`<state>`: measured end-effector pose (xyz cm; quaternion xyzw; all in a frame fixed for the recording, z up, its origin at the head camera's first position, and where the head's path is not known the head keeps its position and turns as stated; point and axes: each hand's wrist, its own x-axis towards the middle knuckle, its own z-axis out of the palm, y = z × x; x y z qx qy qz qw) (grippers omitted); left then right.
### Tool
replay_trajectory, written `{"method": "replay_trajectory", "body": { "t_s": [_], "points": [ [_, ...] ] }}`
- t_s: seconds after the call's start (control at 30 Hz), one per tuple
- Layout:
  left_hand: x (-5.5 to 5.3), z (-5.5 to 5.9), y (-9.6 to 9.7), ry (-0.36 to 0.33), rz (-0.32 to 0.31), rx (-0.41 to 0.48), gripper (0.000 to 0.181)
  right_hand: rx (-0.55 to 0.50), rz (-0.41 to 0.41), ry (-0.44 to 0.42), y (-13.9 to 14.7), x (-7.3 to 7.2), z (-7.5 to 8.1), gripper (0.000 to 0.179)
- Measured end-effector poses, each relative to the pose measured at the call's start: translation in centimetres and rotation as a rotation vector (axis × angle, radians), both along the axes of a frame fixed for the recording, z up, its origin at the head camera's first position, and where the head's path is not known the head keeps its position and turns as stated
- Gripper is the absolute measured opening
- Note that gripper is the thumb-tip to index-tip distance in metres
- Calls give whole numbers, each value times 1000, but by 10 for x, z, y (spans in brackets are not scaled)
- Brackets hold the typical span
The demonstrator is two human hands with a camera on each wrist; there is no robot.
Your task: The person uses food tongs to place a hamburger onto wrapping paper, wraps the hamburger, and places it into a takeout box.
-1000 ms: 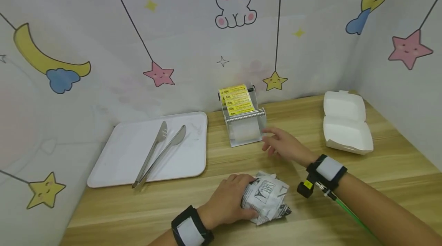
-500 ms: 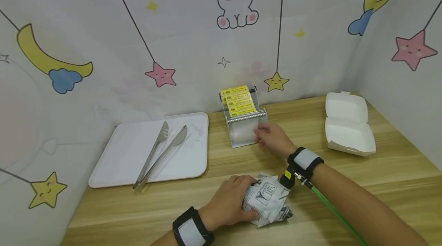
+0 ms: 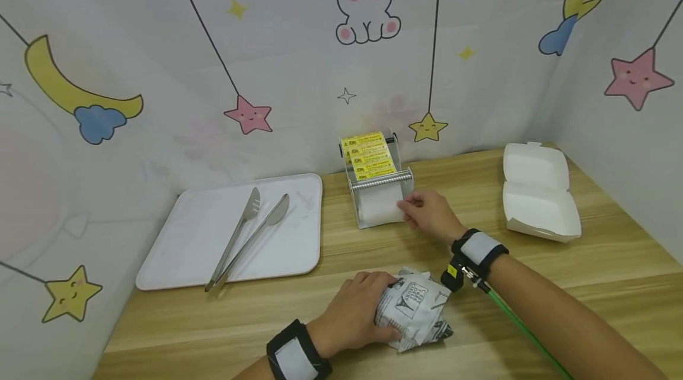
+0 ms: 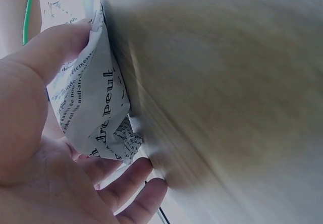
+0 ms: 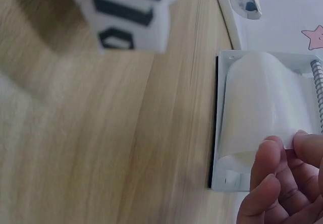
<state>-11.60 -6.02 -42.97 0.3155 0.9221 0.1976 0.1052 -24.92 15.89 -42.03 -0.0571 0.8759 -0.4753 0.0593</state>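
Observation:
A bundle wrapped in newspaper-print paper (image 3: 413, 309) lies on the wooden table, and what it contains is hidden. My left hand (image 3: 354, 312) holds its left side, the thumb (image 4: 75, 40) on the paper and the fingers along the far side. Behind it stands a metal label dispenser (image 3: 382, 179) loaded with a roll of yellow printed labels (image 3: 368, 155). White backing paper (image 5: 252, 108) curves down at the dispenser's front. Its right edge is pinched between the thumb and index finger of my right hand (image 3: 429, 214).
On the left, a white tray (image 3: 187, 238) carries metal tongs (image 3: 248, 238), their handle end reaching over its front edge. An opened white takeaway box (image 3: 539, 211) sits at the right. A printed curtain (image 3: 299, 60) hangs behind the table. A green cable (image 3: 523, 326) follows the right forearm.
My right hand has moved left to the dispenser and now pinches the backing paper's edge. The left hand keeps its hold on the bundle.

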Motion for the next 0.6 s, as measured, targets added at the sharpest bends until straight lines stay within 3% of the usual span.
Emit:
{"method": "replay_trajectory", "body": {
  "t_s": [0.37,0.6],
  "points": [
    [1,0,-1,15,-3,1,75,42,46,-36,6,3,3,25],
    [0,-1,-2,19,-12,11,75,119,94,-106,15,7,-5,23]
  ]
}}
